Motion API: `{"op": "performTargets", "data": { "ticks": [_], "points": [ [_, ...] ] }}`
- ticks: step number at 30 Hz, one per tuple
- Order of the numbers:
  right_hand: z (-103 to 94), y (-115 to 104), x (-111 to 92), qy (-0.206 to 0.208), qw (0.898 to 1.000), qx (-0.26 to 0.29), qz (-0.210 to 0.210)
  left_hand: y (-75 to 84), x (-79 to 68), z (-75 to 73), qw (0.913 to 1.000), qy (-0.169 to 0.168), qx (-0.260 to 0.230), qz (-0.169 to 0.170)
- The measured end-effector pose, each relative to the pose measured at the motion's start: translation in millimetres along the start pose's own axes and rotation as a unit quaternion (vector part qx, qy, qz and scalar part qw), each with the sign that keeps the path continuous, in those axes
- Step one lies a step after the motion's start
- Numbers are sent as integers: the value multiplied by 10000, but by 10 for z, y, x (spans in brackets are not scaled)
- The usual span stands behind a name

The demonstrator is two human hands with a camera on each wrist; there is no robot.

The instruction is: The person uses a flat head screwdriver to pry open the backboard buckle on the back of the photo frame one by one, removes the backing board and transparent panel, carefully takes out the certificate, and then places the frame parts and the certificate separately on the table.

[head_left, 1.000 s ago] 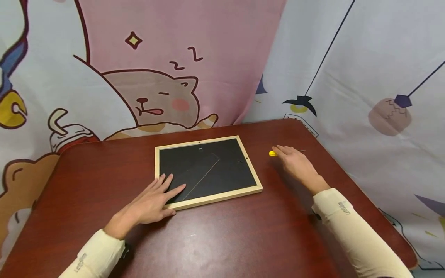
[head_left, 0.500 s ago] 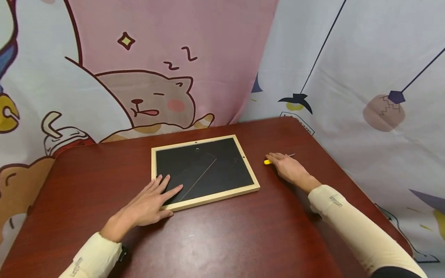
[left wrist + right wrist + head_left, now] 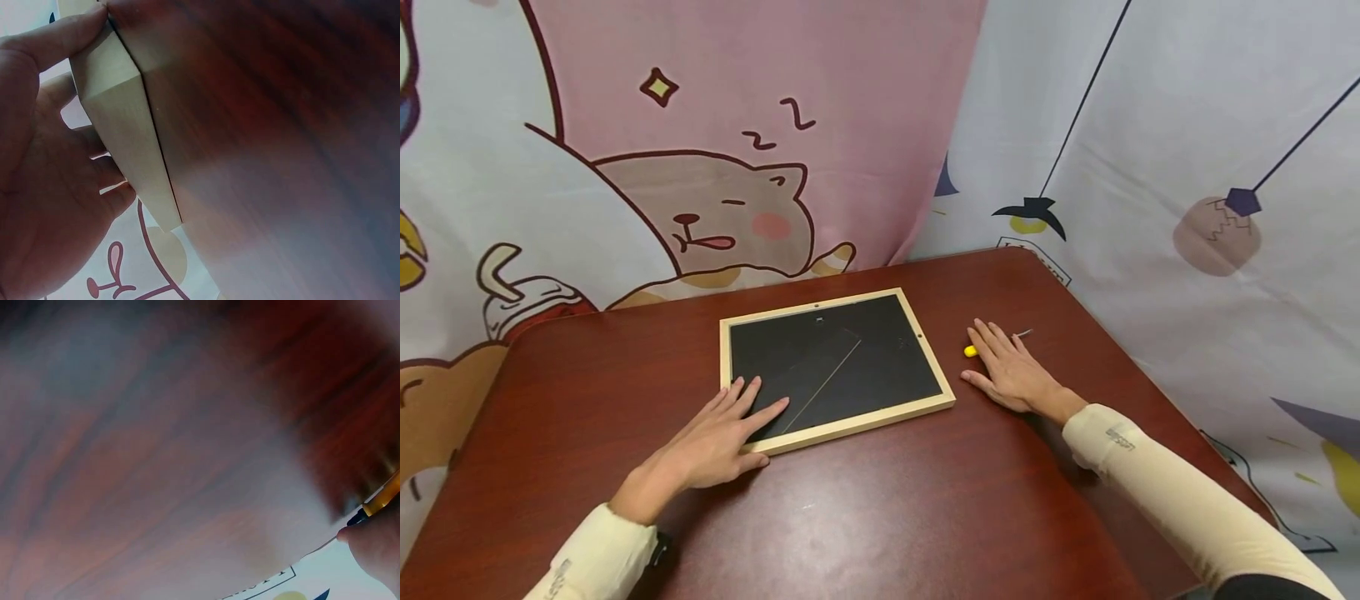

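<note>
Panel (image 3: pixel 865 367) is seated in frame (image 3: pixel 865 422) under splayed left hand (image 3: pixel 718 440), screwdriver (image 3: pixel 971 351) laid beneath straight-fingered right hand (image 3: pixel 1012 372), little apparently remaining

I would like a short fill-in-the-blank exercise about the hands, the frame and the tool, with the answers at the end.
The left hand touches the frame at its near ____ corner.
In the head view, the ____ hand partly covers the yellow-handled tool.
The panel inside the frame is ____ in colour.

Missing words: left; right; black.

Both hands (image 3: pixel 711 446) (image 3: pixel 1017 377) palm-down, fingers (image 3: pixel 767 416) outstretched
</note>
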State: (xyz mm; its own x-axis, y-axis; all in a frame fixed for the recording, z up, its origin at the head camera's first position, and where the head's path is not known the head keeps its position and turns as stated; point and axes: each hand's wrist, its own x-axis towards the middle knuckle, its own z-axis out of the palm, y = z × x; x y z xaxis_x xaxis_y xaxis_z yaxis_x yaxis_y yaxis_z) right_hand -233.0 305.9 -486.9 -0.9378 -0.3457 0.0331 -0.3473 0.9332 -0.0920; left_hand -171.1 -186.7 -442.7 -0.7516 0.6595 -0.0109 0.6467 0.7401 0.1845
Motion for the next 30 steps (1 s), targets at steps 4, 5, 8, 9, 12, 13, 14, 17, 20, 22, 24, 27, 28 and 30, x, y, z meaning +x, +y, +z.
{"op": "performTargets", "data": {
  "ticks": [4, 5, 8, 9, 12, 13, 14, 17, 20, 22, 24, 27, 28, 30],
  "points": [
    [2, 8, 18, 66, 10000, -65, -13, -10, 6, -7, 10000, 17, 21, -1],
    [1, 13, 17, 82, 9999, -84, 1, -10, 15, -11, 10000, 16, 23, 6],
    [-6, 32, 4, 75, 9999, -128, 71, -10, 45, -25, 10000, -19, 17, 29],
    [-7, 33, -3, 57, 9998, -138, 97, -9, 53, -30, 10000, -46, 4, 29],
    [-12, 32, -12, -25, 9998, -134, 150, -9, 61, -37, 9999, -127, -42, -1],
    [-13, 27, -10, -58, 9998, -122, 159, -10, 58, -37, 9999, -145, -54, -21],
    [-15, 21, -8, -94, 9997, -117, 173, -12, 53, -35, 9998, -166, -76, -44],
    [-41, -5, 5, -210, 9994, -189, 207, -19, 32, -24, 9997, -193, -126, -103],
    [-121, -67, 22, -244, 9992, -253, 213, -27, 7, -17, 9996, -204, -170, -132],
    [-203, -128, 40, -160, 9994, -288, 139, -31, -2, -14, 9996, -199, -162, -138],
    [-301, -211, 65, -10, 9996, -279, -6, -35, -6, -14, 9996, -190, -150, -146],
    [-429, -361, 122, 215, 9990, -244, -303, -39, -10, -15, 9996, -192, -137, -150],
    [-463, -418, 142, 256, 9986, -229, -397, -39, -10, -15, 9996, -195, -144, -148],
    [-517, -528, 186, 280, 9978, -237, -556, -36, -10, -13, 9995, -199, -171, -148]
  ]
}}
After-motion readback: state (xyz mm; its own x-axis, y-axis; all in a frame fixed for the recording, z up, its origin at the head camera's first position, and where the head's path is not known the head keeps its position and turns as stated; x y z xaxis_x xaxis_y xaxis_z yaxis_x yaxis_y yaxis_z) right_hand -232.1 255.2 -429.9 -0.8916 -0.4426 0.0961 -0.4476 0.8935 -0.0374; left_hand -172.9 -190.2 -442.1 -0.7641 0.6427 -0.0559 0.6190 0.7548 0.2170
